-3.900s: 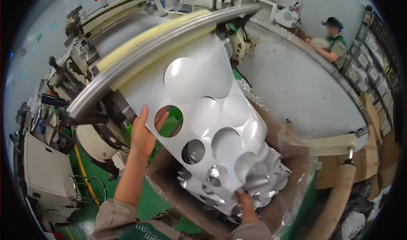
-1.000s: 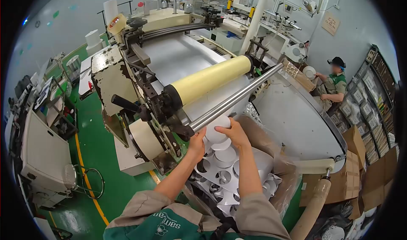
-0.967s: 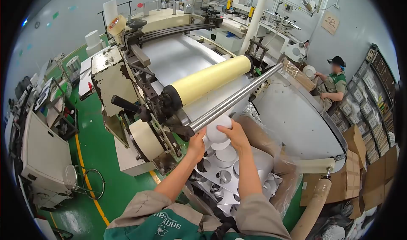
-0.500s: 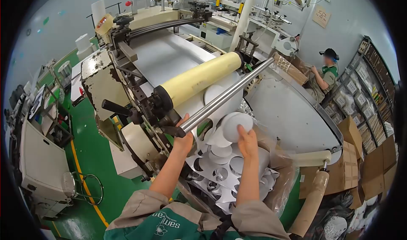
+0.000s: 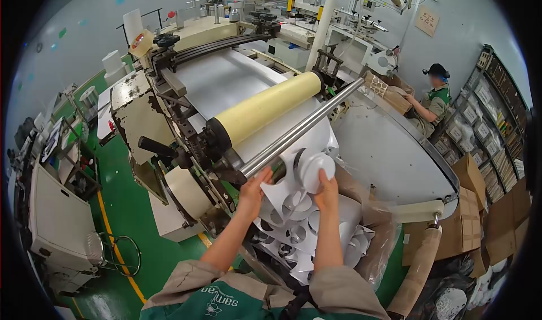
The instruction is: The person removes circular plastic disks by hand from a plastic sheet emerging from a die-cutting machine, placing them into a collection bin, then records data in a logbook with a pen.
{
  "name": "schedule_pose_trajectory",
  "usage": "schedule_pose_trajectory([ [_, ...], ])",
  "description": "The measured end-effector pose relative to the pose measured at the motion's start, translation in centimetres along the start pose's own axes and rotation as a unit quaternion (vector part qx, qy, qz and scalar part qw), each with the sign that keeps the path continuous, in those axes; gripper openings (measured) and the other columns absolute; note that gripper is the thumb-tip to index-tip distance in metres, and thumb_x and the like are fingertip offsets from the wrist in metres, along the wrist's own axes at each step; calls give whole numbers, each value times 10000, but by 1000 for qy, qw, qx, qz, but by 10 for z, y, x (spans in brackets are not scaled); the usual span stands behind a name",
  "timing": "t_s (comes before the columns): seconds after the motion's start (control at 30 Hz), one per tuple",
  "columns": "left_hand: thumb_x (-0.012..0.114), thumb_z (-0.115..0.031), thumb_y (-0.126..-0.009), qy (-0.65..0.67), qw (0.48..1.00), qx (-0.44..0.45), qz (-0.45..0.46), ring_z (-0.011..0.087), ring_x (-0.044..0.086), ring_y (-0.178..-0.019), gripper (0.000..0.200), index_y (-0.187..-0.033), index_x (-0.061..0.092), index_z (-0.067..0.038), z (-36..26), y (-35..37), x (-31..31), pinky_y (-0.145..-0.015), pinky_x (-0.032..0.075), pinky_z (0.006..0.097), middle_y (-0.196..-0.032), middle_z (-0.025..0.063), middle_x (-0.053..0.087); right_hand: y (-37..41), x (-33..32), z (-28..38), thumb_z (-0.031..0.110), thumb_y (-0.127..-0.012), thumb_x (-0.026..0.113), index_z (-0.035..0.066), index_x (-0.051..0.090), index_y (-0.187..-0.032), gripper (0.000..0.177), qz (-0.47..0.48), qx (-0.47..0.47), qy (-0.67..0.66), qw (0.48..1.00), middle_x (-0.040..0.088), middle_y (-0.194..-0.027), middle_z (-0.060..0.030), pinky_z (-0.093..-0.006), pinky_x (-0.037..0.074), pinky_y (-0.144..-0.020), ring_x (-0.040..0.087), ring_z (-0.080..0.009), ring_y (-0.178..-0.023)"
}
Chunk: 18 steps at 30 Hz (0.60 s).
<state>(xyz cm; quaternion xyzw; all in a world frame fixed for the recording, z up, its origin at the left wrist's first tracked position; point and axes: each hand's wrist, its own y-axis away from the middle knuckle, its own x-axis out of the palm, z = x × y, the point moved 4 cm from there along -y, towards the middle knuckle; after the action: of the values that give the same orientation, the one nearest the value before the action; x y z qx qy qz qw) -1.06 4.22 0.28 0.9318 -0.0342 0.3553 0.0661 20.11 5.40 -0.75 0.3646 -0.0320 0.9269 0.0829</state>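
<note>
Right hand gripping round white discs, nearer than left; left hand pinching left edge of hole-punched white sheet; discs lying below polished steel bar.

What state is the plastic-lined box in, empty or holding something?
Not empty: white sheet with round holes lies heaped inside the box.

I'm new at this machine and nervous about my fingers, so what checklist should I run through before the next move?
1. Right hand holding the white discs: ok.
2. Left hand at the edge of the punched sheet: ok.
3. Left fingers well away from the metal bar: not ok, they are close beside its end.
4. Yellow roller at a standstill: cannot tell.
</note>
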Motion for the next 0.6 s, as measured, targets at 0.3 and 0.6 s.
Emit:
schedule_pose_trajectory([
  [0.3,369,-282,-926,117,992,39,-2,251,458,-1138,408,-1242,361,-25,-15,-33,-6,-961,380,365,-1235,116,448,19,-2,44,62,-791,603,-27,433,-1185,438,-8,-32,61,998,515,-1139,-108,-340,406,-892,506,-210,-1036],
  [0.6,472,-236,-889,-7,999,-29,-27,169,477,-1087,341,-1182,428,-68,-6,-4,1,-913,378,345,-1163,41,507,7,58,27,74,-753,647,-56,521,-1069,364,93,3,144,985,587,-988,-111,-305,451,-800,567,-186,-899],
])
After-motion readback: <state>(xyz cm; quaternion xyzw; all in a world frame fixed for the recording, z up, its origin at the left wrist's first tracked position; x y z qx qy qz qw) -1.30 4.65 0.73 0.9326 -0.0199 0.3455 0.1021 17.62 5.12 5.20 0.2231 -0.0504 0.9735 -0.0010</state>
